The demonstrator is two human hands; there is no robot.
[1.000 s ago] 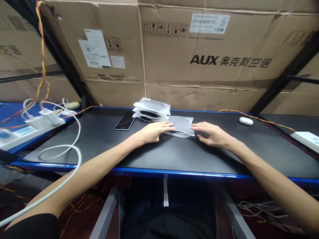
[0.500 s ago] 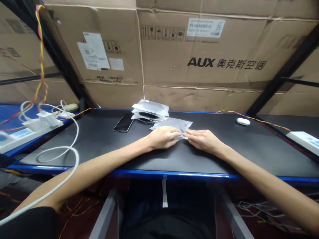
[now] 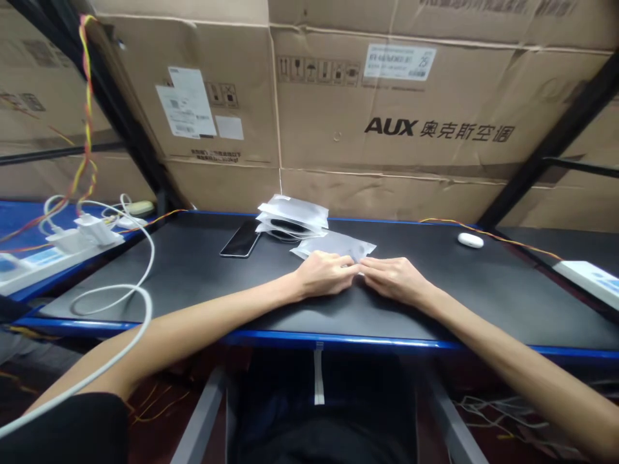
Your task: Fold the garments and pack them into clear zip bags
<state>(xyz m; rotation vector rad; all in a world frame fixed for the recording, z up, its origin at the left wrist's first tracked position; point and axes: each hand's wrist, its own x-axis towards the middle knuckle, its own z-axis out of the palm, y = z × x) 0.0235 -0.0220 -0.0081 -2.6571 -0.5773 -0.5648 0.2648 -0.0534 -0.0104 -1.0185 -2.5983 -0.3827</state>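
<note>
A translucent whitish plastic bag (image 3: 333,243) lies flat on the black mat in front of me. My left hand (image 3: 327,274) is closed on its near edge, with the fingers curled. Beside it, my right hand (image 3: 391,277) pinches the same edge near the right corner; the two sets of fingertips meet there. Just behind, a stack of similar bags (image 3: 293,212) sits, with something dark showing between the layers. What lies under the fingers is hidden.
Left of the stack is a smartphone (image 3: 240,240). A white earbud case (image 3: 471,240) sits at the right. Power strips (image 3: 592,280) flank the mat, and a white cable (image 3: 149,299) loops over the left side. Large cardboard boxes (image 3: 333,148) stand behind.
My left hand has slid slightly right and nearer to me along the bag's edge, its fingers now meeting my right hand's. My right hand has barely moved.
</note>
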